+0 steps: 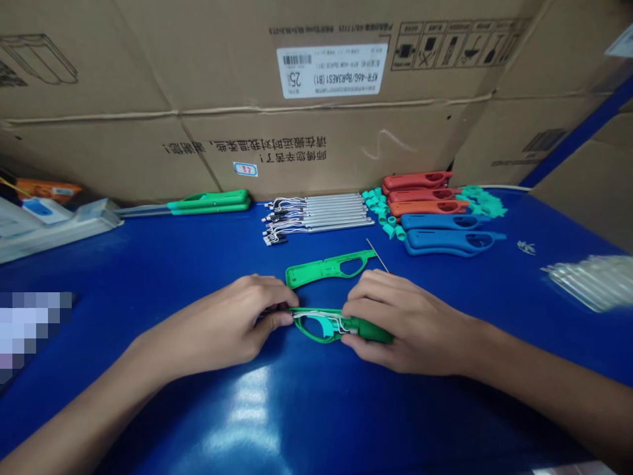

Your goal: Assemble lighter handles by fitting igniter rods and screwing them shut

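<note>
My left hand and my right hand both pinch a green plastic handle half lying on the blue table. A teal trigger and thin white wires sit inside that half. My left fingers close on its left end, and my right fingers wrap its right end. Just beyond it lies a second, empty green handle half. A thin metal rod slants out from behind my right hand.
Further back lie a row of metal tubes with wires, red and blue handle halves, loose teal triggers and an assembled green tool. Cardboard boxes wall the back. Clear plastic bags sit at the right.
</note>
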`<state>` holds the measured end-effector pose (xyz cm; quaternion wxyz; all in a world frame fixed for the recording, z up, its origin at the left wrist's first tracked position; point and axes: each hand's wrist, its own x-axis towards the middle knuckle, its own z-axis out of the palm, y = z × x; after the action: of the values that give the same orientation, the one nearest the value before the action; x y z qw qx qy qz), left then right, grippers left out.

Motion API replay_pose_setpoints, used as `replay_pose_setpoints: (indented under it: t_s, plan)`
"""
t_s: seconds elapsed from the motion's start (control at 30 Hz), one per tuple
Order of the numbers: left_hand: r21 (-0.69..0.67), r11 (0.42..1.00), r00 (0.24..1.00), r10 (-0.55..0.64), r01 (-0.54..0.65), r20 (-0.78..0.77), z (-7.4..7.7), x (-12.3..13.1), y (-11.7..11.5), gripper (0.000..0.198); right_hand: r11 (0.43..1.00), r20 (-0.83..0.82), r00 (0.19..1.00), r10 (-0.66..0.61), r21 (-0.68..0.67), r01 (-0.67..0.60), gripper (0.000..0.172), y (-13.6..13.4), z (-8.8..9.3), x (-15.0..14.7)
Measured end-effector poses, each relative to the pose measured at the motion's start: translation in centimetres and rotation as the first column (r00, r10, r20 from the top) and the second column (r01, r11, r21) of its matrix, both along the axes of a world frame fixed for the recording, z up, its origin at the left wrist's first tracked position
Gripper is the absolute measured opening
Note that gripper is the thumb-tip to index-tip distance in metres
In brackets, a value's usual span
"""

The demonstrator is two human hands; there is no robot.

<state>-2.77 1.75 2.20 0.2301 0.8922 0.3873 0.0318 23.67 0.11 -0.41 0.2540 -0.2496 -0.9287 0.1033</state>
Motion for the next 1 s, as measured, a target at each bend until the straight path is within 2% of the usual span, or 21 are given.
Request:
replay_pose_setpoints:
  t_s: [0.3,0.6,0.8,1.0]
  plan:
    - [0.203,0.978,0.996,0.053,-0.037,-0.075,-0.5,1.0,-0.3,0.022,1.000,-0.019,1.000,-0.006,0.028,0.006,0.010,-0.2,0.1,-0.1]
    - [0.282,0.954,0.994,0.105,-0.103,0.008,-0.8,1.6,-0.4,0.021,0.999,-0.016,0.999,-0.041,0.005,0.041,0.009,0.0,-0.1,0.1]
    - [0.189,0.981,0.998,0.056,-0.048,-0.036,-0.6,1.1,-0.3,0.020,0.999,-0.004,0.999,-0.041,-0.027,0.041,0.011,-0.1,-0.2,0.0]
    - [-0.018,0.998,0.994,-0.065,0.064,-0.083,0.6,0.1,-0.2,0.012,0.994,-0.004,1.000,0.014,-0.106,-0.014,0.013,-0.3,-0.4,-0.2]
